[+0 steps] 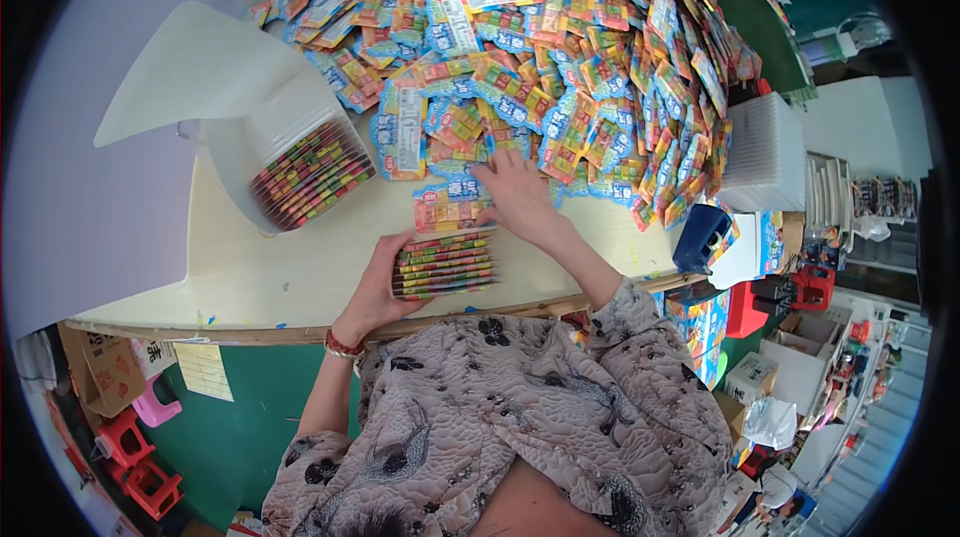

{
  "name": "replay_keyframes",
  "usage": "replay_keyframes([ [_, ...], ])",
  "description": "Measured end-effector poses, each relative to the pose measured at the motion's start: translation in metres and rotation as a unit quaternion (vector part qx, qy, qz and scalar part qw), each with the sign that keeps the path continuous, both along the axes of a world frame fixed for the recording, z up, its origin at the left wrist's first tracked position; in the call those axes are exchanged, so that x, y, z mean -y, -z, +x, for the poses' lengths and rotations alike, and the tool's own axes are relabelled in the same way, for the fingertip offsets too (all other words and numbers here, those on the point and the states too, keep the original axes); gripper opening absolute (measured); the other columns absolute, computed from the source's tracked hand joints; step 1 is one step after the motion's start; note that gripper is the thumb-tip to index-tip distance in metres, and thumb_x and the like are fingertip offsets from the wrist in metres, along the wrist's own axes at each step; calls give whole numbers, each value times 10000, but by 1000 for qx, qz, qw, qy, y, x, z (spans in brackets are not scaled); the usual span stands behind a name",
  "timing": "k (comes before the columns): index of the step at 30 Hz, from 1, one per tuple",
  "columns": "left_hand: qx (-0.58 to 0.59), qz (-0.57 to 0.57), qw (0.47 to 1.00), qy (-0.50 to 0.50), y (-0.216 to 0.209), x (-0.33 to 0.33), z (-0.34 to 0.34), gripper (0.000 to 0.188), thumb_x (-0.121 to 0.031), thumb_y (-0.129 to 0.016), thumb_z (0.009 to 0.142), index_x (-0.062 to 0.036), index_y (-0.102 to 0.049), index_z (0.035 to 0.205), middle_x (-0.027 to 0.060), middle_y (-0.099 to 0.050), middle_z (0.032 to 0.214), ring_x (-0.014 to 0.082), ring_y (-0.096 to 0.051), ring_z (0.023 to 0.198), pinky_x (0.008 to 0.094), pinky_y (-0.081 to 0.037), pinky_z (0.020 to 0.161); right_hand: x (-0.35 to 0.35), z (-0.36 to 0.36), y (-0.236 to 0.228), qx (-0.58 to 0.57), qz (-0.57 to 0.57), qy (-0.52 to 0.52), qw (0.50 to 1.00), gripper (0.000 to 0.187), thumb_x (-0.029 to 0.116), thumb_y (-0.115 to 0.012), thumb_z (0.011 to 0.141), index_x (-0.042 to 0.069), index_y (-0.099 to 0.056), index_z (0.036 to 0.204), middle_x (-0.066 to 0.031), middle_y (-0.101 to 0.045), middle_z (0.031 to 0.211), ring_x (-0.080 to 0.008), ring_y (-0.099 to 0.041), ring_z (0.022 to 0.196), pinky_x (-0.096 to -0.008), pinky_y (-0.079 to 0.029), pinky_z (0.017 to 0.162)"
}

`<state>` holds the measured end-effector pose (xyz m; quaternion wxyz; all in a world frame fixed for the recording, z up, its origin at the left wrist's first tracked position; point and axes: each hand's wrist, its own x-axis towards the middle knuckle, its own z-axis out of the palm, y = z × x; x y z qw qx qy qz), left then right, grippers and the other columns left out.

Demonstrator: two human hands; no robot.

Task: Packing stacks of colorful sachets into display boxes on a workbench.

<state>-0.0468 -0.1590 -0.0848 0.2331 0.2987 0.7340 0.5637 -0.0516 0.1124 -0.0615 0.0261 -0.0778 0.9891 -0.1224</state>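
My left hand [376, 285] grips a neat stack of flat, colourful packets [446, 265] by its left side, edges up, at the front of the table. Just beyond the stack is a single blue-edged packet [448, 207] with orange and yellow blocks on its front. My right hand [522, 199] has its thumb and fingers at the right end of that packet, though its exact grip is partly hidden. The fingers also border a large loose pile of the same packets [505, 92]. To the left, an open translucent plastic box [235, 172] holds a row of packets [312, 175].
The pile spreads across the far side of the table [255, 282]. Stacked clear plastic trays [762, 152] stand at the right, near a dark blue tape dispenser [703, 237]. Red stools [140, 462] and a cardboard box [98, 372] are on the floor at lower left.
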Motion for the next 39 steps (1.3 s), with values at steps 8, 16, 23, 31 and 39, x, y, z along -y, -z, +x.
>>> replay_keyframes([
  [8, -97, -45, 994, 7, -3, -1, 2, 873, -124, -858, 600, -129, -378, 1329, 212, -303, 1409, 363, -403, 1242, 415, -397, 1031, 2, 12, 22, 13, -139, -83, 987, 540, 230, -819, 625, 84, -567, 1080, -104, -487, 1056, -294, -467, 1047, -416, -401, 876],
  [16, -70, -32, 996, 36, 0, -3, -10, 920, -178, -890, 578, -113, -356, 1325, 247, -142, 1515, 387, -195, 1408, 441, -298, 1104, 17, -8, -6, 31, 2, -42, 999, 652, 292, -847, 572, -5, -541, 1065, -127, -503, 1028, -312, -486, 1059, -423, -438, 834],
  [23, -78, -31, 995, 52, 0, -3, -10, 966, -145, -890, 587, -97, -309, 1357, 245, -188, 1492, 373, -75, 1446, 436, -275, 1119, 16, 10, 12, -9, -14, 50, 999, 612, 269, -852, 561, -20, -554, 1010, -128, -497, 1034, -306, -476, 1044, -449, -417, 873],
  [31, -17, -21, 998, 51, -1, -4, -9, 1227, -190, -883, 597, -83, -63, 1504, 218, -229, 1461, 370, -250, 1371, 400, -292, 1112, -5, 14, 6, 210, -385, 80, 895, 345, 213, -806, 676, 48, -581, 879, -98, -607, 890, -261, -602, 873, -353, -466, 787],
  [39, -58, -63, 994, 75, -14, -8, -9, 1100, -166, -876, 590, -78, -203, 1455, 188, -294, 1349, 346, -351, 1278, 379, -348, 1079, -76, 5, -33, -101, 89, 24, 991, 487, 5, -651, 764, 141, -560, 1223, -44, -504, 1342, -264, -472, 1222, -480, -443, 916],
])
